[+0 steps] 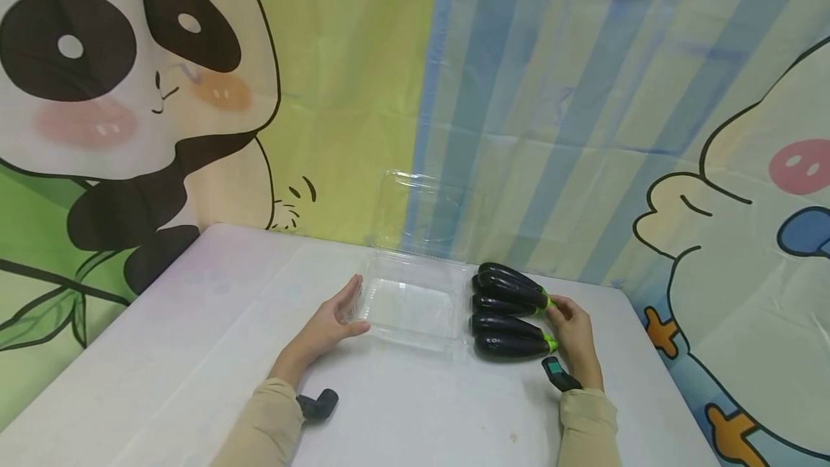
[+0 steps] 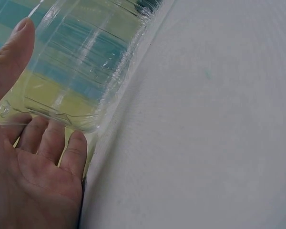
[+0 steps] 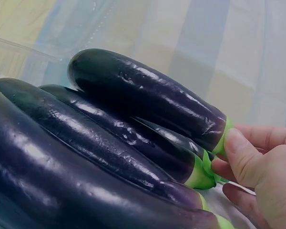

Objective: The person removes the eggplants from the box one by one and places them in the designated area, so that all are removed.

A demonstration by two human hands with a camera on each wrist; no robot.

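Note:
A clear plastic clamshell box [image 1: 403, 331] sits on the white table with its lid [image 1: 424, 177] standing up at the back. My left hand [image 1: 331, 321] is at the box's left side, thumb spread from the fingers, which touch its wall in the left wrist view. Right of the box, several dark purple eggplants [image 1: 509, 344] lie side by side, green caps facing right. Between thumb and fingers, my right hand [image 1: 573, 337] pinches the green cap of one eggplant [image 3: 148, 98]. This eggplant is tilted and raised above its neighbours in the right wrist view.
The white table [image 1: 155, 366] ends at a back edge against a cartoon-printed cloth [image 1: 350, 92]. A black wrist mount [image 1: 318, 405] juts from the left sleeve, and another wrist mount [image 1: 561, 375] from the right one.

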